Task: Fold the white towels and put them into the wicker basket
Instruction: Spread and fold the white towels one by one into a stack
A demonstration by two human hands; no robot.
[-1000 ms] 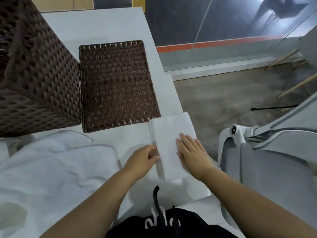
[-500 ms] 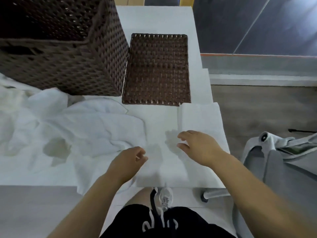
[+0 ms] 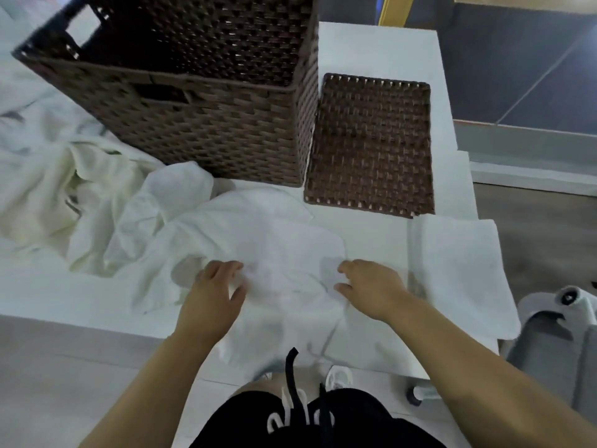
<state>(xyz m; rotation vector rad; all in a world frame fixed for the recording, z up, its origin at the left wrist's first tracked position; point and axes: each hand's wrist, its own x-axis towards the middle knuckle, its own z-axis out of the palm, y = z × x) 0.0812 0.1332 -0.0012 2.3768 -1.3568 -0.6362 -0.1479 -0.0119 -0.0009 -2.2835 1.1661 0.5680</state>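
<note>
- Both hands now hover over a loose towel in front of the person: the left hand has its fingers loosely curled just above the cloth, the right hand is spread and reaching down to it. Neither plainly grips anything yet; blur hides whether the fingertips touch.
- A second ago both hands lay on the folded towel: the left pinched its edge, the right pressed flat on top. They have since let go and moved left, so that fold looks finished and the next towel is being started.
- Table: white, carrying everything below.
- Basket: tall, brown wicker, at the far left of the table, open at the top. No towel can be seen inside, though much of the inside is dark.
- Towel pile: crumpled white cloth left of the hands, running up to the basket's foot. Several towels seem still unfolded, so the task is likely at an early stage.
- Lid: a flat wicker panel lying just right of the basket.
- The folded towel rests at the table's right edge, just in front of the lid, well apart from the basket's opening. It still has to go in.
</note>
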